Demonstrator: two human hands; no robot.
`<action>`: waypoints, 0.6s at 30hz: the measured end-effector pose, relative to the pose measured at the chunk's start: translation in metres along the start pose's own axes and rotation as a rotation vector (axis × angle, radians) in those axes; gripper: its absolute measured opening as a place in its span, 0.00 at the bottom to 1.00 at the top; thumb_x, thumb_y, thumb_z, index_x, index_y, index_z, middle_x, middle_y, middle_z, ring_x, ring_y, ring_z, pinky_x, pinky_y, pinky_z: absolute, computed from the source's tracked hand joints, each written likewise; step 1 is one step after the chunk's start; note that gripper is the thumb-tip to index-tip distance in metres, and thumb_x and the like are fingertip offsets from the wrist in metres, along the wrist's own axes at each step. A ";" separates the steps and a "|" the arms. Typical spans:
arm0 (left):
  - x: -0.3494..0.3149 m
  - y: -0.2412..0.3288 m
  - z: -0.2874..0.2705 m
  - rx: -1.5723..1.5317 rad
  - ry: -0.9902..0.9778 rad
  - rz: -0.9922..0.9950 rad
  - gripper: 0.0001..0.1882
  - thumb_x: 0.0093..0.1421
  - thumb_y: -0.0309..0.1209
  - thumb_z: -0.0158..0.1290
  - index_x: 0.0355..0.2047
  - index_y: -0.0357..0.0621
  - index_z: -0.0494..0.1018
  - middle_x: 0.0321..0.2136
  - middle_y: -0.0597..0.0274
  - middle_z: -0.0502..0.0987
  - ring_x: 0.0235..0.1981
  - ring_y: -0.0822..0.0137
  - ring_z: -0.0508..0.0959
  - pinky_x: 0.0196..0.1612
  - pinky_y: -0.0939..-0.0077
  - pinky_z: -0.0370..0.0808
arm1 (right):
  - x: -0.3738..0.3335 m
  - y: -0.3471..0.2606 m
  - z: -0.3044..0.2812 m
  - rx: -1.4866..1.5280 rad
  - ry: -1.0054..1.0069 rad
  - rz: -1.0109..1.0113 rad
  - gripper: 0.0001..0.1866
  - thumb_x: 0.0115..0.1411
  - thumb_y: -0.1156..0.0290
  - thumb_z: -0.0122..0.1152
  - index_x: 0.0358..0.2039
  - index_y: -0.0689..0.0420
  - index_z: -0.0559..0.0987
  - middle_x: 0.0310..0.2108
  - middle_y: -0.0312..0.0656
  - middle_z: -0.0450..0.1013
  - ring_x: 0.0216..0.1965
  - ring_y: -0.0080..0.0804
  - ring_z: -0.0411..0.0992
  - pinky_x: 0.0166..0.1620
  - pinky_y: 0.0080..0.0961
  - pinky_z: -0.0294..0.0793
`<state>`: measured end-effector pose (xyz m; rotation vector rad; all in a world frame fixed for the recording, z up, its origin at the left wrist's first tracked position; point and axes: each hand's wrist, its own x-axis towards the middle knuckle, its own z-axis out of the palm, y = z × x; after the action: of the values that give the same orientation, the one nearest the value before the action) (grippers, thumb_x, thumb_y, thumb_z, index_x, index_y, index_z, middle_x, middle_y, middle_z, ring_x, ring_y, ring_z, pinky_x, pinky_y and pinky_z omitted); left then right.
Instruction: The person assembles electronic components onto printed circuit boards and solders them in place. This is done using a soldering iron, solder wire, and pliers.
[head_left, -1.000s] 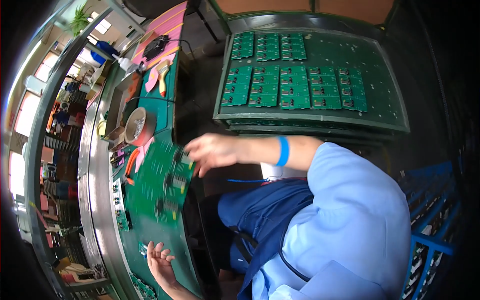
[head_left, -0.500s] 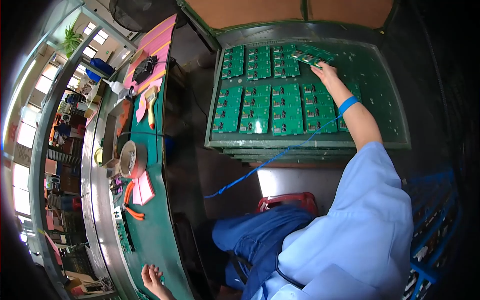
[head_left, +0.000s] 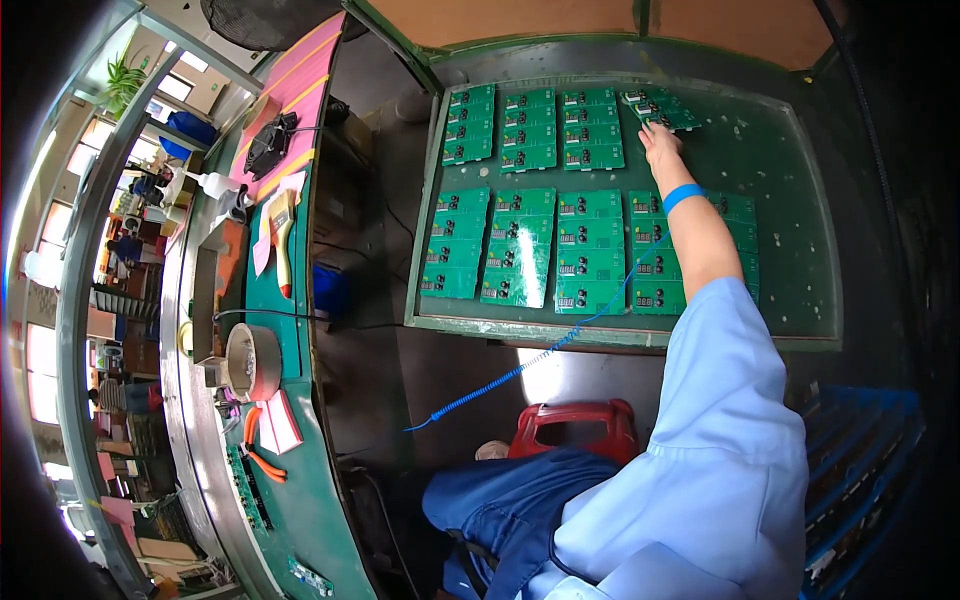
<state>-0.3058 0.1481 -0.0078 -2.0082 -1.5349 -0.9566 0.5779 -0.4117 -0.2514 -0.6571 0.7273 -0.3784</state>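
My right hand (head_left: 661, 150), a blue band round its wrist, is closed on the near edge of a green circuit board panel (head_left: 660, 108). The panel sits tilted at the right end of the far row, over the green tray table (head_left: 790, 240). Two rows of similar green circuit board panels (head_left: 590, 250) lie flat on that table, to the left of my hand and nearer to me. My forearm partly covers the near-row panels at the right. My left hand is out of view.
A coiled blue cord (head_left: 500, 378) runs from my wrist area. On the left bench lie orange-handled pliers (head_left: 262, 455), a tape roll (head_left: 254, 362), a brush (head_left: 283, 245) and a small circuit board (head_left: 310, 577). A red stool (head_left: 575, 425) stands below the table.
My right hand has brought the panel lower and slightly right, beside the far row. My left hand, over the bench before, has left the view. The view has shifted a little.
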 end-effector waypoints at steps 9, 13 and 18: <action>0.012 -0.108 0.030 0.333 -0.579 0.332 0.17 0.49 0.38 0.37 0.31 0.39 0.67 0.26 0.52 0.69 0.28 0.56 0.69 0.31 0.66 0.64 | -0.009 -0.006 -0.010 -0.452 -0.079 0.210 0.17 0.51 0.69 0.43 0.42 0.59 0.60 0.40 0.51 0.59 0.39 0.42 0.63 0.39 0.40 0.66; 0.017 -0.065 0.068 0.255 -0.675 0.588 0.15 0.47 0.33 0.38 0.33 0.39 0.67 0.22 0.51 0.68 0.24 0.56 0.67 0.27 0.66 0.63 | -0.023 -0.012 -0.006 -0.386 -0.067 0.195 0.16 0.50 0.68 0.45 0.40 0.58 0.61 0.39 0.51 0.58 0.38 0.41 0.63 0.39 0.39 0.67; -0.012 -0.026 0.060 0.249 -0.799 0.707 0.15 0.45 0.26 0.40 0.35 0.38 0.65 0.18 0.50 0.66 0.20 0.55 0.66 0.22 0.65 0.61 | 0.001 0.036 -0.010 -0.275 -0.317 0.360 0.17 0.47 0.69 0.47 0.38 0.61 0.62 0.36 0.53 0.61 0.38 0.45 0.62 0.41 0.39 0.64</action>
<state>-0.3166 0.1897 -0.0584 -2.5775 -0.9986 0.3382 0.5744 -0.3894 -0.2818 -0.8055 0.5819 0.1587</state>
